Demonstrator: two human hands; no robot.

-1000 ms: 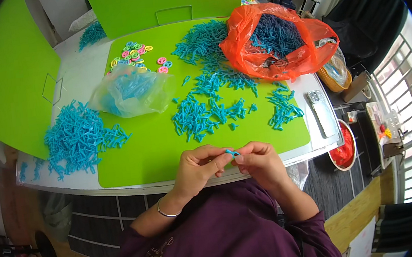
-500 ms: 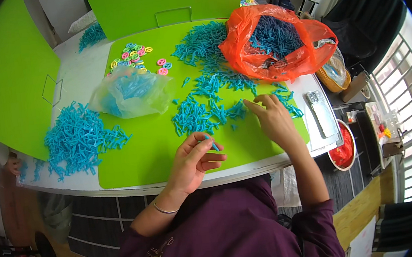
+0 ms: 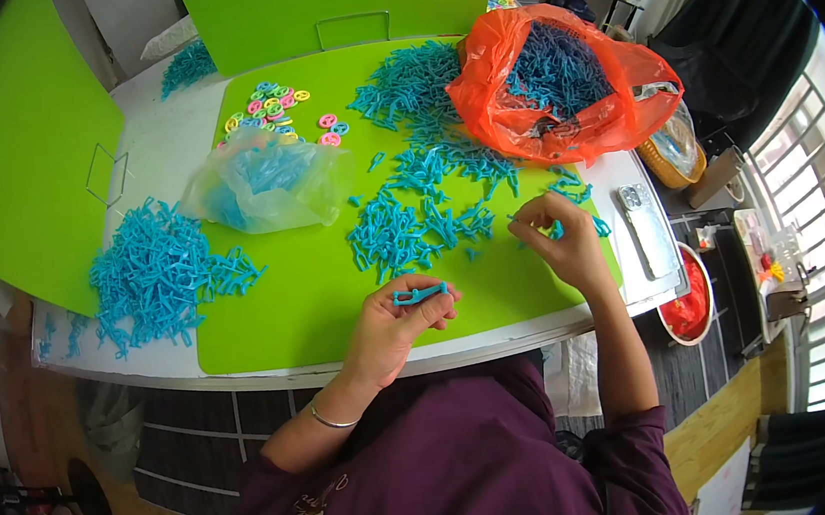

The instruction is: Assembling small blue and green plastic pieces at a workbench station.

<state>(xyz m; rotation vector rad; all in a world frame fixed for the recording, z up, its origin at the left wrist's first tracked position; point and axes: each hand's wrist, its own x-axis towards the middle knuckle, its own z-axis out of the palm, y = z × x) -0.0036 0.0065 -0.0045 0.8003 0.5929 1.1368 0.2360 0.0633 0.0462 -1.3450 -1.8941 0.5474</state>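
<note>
At the near edge of the green mat [image 3: 336, 296], left hand [image 3: 394, 325] pinches 1 blue plastic clip [image 3: 420, 295], long axis running left-right. Right hand [image 3: 562, 242], up and right, fingers curled on another blue piece [image 3: 556, 230] beside the loose pile [image 3: 410, 233]; pile sits nearer the right hand.

Left hand [image 3: 394, 325] curled, fingertips pinched together, wrist bent back toward torso — near green mat's [image 3: 316, 298] front edge. Right hand [image 3: 560, 242] raised over mat's right part — fingers bent, tips pinched, forearm angled up from elbow.
</note>
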